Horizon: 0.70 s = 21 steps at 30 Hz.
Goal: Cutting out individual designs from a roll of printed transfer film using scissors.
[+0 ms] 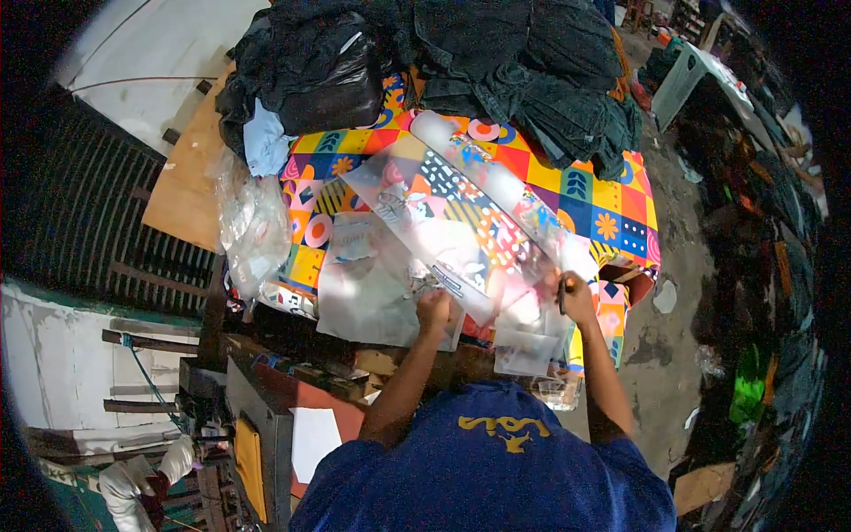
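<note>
On a table with a bright patterned cover [607, 226], a long sheet of translucent plastic [394, 191] slants down toward me. My left hand [433, 310] is closed at the near edge of this sheet, by its dark printed label strip. My right hand [576, 299] is closed around a small dark and orange tool [562, 293], whose kind I cannot make out. It is close to the near end of a long whitish roll with coloured prints [507, 188]. More cloudy plastic sheets [363, 297] lie flat left of my left hand.
Piles of dark folded clothes [479, 44] and a black plastic bag [332, 80] fill the far side. Crumpled clear plastic [254, 230] hangs at the left edge. A brown board [182, 177] stands beyond it. Grey floor [660, 328] runs along the right.
</note>
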Each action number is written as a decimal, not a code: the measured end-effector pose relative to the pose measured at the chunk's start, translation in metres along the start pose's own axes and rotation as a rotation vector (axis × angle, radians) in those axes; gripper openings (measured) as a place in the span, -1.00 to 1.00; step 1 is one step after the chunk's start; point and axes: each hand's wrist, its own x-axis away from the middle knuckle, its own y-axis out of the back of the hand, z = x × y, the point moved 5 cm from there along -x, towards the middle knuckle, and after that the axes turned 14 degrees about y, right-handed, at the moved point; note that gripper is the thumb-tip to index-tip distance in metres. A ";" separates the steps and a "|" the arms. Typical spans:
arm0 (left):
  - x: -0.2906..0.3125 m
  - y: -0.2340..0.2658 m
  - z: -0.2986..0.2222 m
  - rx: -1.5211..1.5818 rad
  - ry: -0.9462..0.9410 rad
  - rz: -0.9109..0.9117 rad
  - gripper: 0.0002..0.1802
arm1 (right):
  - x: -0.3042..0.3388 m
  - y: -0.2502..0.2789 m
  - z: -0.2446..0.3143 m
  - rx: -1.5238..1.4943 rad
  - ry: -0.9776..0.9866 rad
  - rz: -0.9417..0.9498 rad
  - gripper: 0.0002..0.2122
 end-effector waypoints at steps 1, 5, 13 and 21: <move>-0.044 0.015 0.022 -0.161 0.012 -0.121 -0.65 | 0.005 -0.021 0.003 -0.329 -0.161 0.201 -0.68; 0.019 -0.018 -0.020 0.048 0.000 -0.174 -0.48 | 0.060 -0.021 0.010 -0.597 -0.502 0.665 -0.55; 0.040 -0.004 -0.048 -0.177 -0.248 -0.412 -0.57 | 0.100 -0.018 0.022 -0.881 -0.712 0.928 -0.45; 0.024 0.008 -0.051 0.000 -0.408 -0.319 -0.56 | 0.095 -0.045 0.021 -0.957 -0.701 0.929 -0.47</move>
